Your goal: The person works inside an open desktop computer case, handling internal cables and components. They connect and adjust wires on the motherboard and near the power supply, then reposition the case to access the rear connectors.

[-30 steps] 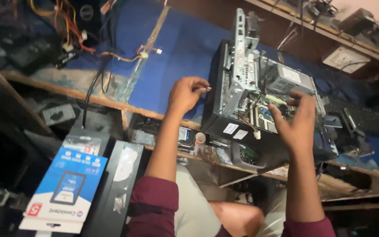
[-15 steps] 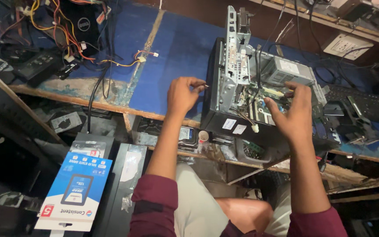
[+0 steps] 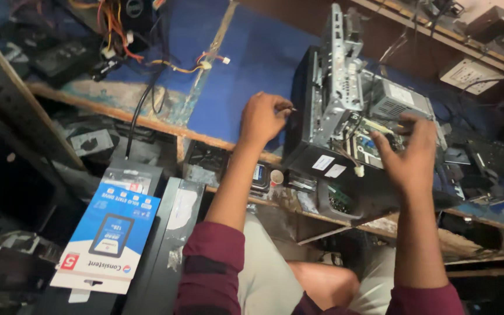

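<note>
An open desktop computer case [image 3: 345,99] lies tilted on a blue-topped workbench [image 3: 252,52], its metal frame and inner boards exposed. My left hand [image 3: 263,119] is closed at the case's left side, pinching a small thin tool whose tip touches the black panel. My right hand [image 3: 406,151] hovers over the inside of the case with its fingers spread, above the green board and wires. A grey power supply [image 3: 398,99] sits just beyond its fingertips. What the fingertips touch is hidden.
A blue-and-white storage drive box [image 3: 109,239] lies lower left on a black slab-shaped unit [image 3: 170,233]. Coloured cables [image 3: 118,35] trail across the bench's far left. A white wall socket plate [image 3: 468,73] is at the upper right. Dark parts clutter the shelf [image 3: 473,175] to the right.
The view has shifted slightly. Both hands stay at the case; my right hand has edged a little right over the inner boards.
</note>
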Demonstrator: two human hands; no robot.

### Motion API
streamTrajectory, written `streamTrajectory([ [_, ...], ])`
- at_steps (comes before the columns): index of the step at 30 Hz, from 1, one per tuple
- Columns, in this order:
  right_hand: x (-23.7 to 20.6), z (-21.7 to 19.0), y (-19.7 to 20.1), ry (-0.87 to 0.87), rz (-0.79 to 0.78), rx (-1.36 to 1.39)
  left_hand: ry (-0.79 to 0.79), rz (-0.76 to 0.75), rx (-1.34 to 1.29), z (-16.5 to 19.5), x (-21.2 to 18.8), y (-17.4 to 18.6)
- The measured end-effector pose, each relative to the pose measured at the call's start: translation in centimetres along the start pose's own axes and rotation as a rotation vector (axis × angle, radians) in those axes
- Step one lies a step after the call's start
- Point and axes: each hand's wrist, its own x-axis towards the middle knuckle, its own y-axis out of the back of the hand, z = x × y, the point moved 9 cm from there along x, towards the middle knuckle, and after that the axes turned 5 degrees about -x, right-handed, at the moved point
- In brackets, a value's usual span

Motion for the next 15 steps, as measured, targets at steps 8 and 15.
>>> streamTrajectory([
  [8,-0.2,-0.6,-0.5,-0.016,-0.046,-0.031,-0.174,0.036,0.023,0.5,-0.7,0.4],
  [15,-0.1,-0.9,-0.2,0.022,-0.012,-0.062,-0.110,0.020,0.031,1.1,-0.2,0.5],
])
